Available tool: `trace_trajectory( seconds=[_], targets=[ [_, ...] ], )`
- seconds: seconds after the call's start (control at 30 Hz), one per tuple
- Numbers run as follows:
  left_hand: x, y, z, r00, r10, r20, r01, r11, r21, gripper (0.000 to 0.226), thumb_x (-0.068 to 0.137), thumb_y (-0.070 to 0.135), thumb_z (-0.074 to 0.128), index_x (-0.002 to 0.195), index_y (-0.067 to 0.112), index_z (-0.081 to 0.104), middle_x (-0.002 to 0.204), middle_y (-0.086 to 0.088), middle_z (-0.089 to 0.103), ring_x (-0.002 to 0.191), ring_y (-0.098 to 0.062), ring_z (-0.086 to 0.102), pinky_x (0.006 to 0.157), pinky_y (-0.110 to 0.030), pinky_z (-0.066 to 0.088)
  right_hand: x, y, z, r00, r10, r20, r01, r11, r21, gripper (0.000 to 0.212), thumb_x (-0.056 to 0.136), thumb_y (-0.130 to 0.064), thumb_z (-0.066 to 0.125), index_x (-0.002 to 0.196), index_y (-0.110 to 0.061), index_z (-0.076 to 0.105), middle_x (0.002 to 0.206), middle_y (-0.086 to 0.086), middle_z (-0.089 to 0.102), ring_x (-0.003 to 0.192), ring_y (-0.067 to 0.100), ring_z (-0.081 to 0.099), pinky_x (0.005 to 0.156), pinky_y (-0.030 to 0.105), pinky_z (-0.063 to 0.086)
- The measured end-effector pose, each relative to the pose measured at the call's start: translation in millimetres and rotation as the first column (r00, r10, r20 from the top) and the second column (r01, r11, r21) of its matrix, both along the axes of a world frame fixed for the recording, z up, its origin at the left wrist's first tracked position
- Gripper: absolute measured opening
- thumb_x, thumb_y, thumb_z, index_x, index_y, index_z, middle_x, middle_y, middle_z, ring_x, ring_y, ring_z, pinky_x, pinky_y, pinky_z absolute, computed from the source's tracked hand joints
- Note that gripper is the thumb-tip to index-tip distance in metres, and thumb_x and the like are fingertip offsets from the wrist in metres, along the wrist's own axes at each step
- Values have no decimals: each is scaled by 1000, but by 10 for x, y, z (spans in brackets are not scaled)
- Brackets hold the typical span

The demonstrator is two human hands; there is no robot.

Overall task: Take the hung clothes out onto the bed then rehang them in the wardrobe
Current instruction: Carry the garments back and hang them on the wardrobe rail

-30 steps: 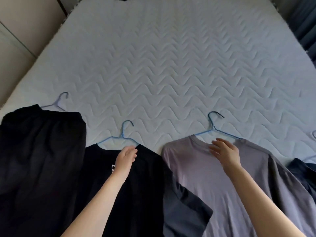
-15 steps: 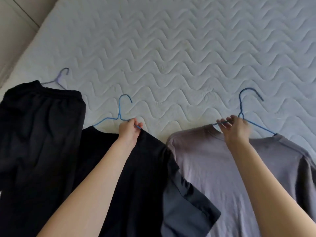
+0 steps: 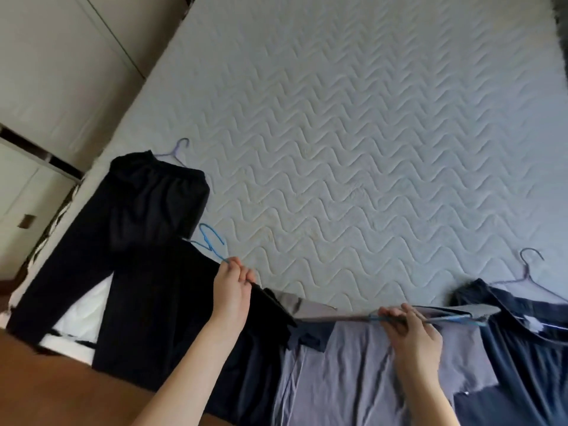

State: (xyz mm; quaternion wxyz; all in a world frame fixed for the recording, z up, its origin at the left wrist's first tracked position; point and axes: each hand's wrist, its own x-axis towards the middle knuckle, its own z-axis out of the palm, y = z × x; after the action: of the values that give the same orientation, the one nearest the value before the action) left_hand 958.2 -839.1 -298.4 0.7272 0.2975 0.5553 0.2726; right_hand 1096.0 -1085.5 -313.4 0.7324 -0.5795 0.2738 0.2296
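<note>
hangers now lifted: left hand (image 3: 232, 287) pinches the black shirt's hanger (image 3: 212, 241), right hand (image 3: 412, 330) grips the grey shirt's hanger (image 3: 455, 318), both raised off the bed (image 3: 353, 133).

From ten to two o'clock the mattress (image 3: 353, 133) lies bare; trousers (image 3: 138, 216) block nine o'clock, a navy garment (image 3: 528, 348) four.

I count four garments on the bed (image 3: 353, 133): black trousers (image 3: 135, 216) at the left, a black T-shirt (image 3: 172, 302), a grey T-shirt (image 3: 347, 370) and a dark navy garment (image 3: 522, 348) at the lower right. I see four wire hangers: two blue (image 3: 212, 241) (image 3: 455, 318), two lilac (image 3: 178, 150) (image 3: 530, 272). Two hands: left (image 3: 230, 290), right (image 3: 412, 336).
</note>
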Motion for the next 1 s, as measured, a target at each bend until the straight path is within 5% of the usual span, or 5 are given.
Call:
trace_trajectory(
  seconds=[0.17,0.53,1.0],
  targets=[
    [-447,-533,768,996,-8,84,2,998,66,33,105,8,28,75,12,42,58,5,30,57,-14,31,64,-26,31,-321,-302,722,999,22,27,-21,999,-39,19,100,-5,43,83,1,51,65,15,63,53,13,71,52,24,58],
    [-1291,-1286,1945,958,-44,283,-24,973,230,33,104,3,28,74,11,40,58,1,31,58,-16,29,62,-27,28,-1306,-716,1908,960,48,276,-65,997,51,22,101,-12,45,89,5,54,62,6,71,60,20,74,57,24,59],
    [-4050,-2049,2571,888,-295,352,167,922,349,27,102,5,32,79,9,47,54,4,28,48,-9,23,46,-20,24,-3586,-1619,2836,805,202,557,-258,966,22,34,101,-16,49,93,15,61,80,23,72,75,30,74,65,27,60]
  ],
)
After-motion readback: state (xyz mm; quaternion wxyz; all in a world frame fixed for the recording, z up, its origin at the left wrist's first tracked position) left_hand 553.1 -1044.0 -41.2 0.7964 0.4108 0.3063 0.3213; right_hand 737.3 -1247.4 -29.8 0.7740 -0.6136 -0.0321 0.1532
